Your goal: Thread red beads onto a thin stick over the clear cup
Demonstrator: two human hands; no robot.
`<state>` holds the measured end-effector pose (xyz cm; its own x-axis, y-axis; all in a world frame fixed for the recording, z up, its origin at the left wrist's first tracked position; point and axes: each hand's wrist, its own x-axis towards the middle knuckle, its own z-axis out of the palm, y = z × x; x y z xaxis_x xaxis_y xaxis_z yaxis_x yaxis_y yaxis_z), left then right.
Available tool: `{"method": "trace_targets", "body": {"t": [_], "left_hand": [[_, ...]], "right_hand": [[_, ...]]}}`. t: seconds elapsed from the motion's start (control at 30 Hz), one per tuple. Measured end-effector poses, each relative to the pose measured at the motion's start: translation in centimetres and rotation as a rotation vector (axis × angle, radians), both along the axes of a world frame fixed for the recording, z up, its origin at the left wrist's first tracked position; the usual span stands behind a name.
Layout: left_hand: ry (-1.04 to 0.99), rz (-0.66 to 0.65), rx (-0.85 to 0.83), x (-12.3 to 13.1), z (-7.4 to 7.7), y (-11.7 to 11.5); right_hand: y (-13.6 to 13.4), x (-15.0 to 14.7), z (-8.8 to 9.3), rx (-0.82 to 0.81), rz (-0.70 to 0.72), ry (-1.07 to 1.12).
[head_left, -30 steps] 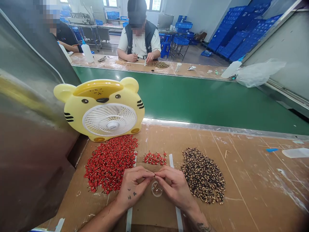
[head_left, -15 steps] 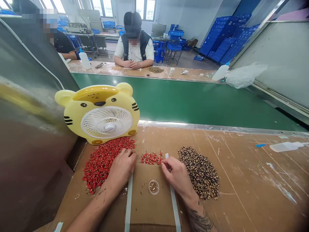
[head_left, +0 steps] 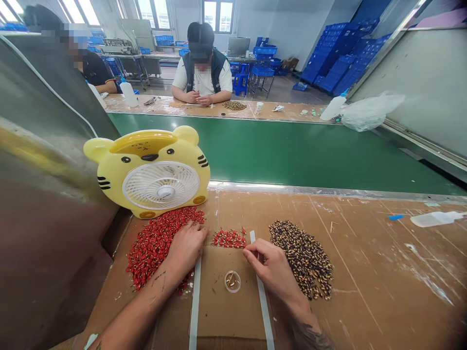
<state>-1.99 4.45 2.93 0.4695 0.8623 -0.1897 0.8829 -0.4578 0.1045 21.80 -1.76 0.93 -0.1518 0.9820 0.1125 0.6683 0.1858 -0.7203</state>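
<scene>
My left hand [head_left: 186, 248] rests palm down on the right edge of a big heap of small red pieces [head_left: 156, 240], fingers curled into it; what the fingertips grip is hidden. My right hand [head_left: 270, 267] lies between a small red cluster [head_left: 229, 238] and a heap of dark brown and cream pieces [head_left: 302, 255], thumb and forefinger pinched near a white strip [head_left: 261, 301]. A small clear round cup [head_left: 232, 281] sits on the cardboard pad [head_left: 228, 316] between my hands.
A yellow tiger-shaped fan [head_left: 153, 170] stands behind the red heap. Beyond runs a green conveyor belt [head_left: 310, 150]. A person sits across it at a bench with a squeeze bottle [head_left: 127, 92]. A plastic bag [head_left: 368, 112] and blue crates [head_left: 346, 58] lie right.
A second ago both hands pinched together above the cup. They have parted: the left went to the red heap, the right to the white strip. Little moved in the last half second.
</scene>
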Motion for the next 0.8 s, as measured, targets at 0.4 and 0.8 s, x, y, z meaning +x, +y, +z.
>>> {"method": "trace_targets", "body": {"t": [0.4, 0.8], "left_hand": [[0.045, -0.042, -0.023, 0.5, 0.0, 1.3], [-0.024, -0.097, -0.04, 0.6, -0.1, 2.1]], "right_hand": [[-1.1, -0.3, 0.9, -0.169, 0.231, 0.086], [-0.7, -0.7, 0.4, -0.113, 0.299, 0.089]]}}
